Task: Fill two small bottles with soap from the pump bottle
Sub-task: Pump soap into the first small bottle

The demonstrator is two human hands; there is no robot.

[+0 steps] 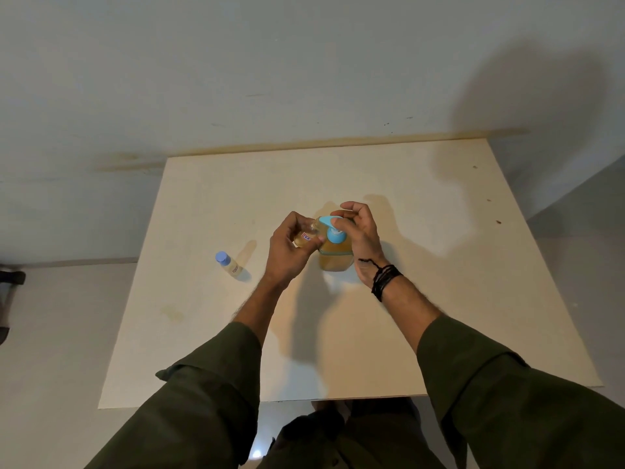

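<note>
Pump bottle [336,255] stands upright near the table's middle, amber soap inside, blue pump head on top with the spout pointing left. Small bottle [305,239] sits right at the spout tip, held off the table, tilted, uncapped as far as visible; a red-and-white label shows between the fingers. Its fill level can't be read.

Left hand [290,250] grips that small bottle, fingers and thumb curled round it, pressed up against the pump bottle's left side. Right hand [360,236] is over the pump head from the right, thumb lying on the blue top, other fingers loosely curved above and behind it, not wrapped round anything. Black cord bracelet [385,279] on the right wrist. Dark green sleeves on both arms.

Second small bottle [228,264] stands on the table well left of the hands, blue cap on, pale liquid inside, untouched.

Table [439,299] is cream, with faint stains, pushed against a pale wall.
</note>
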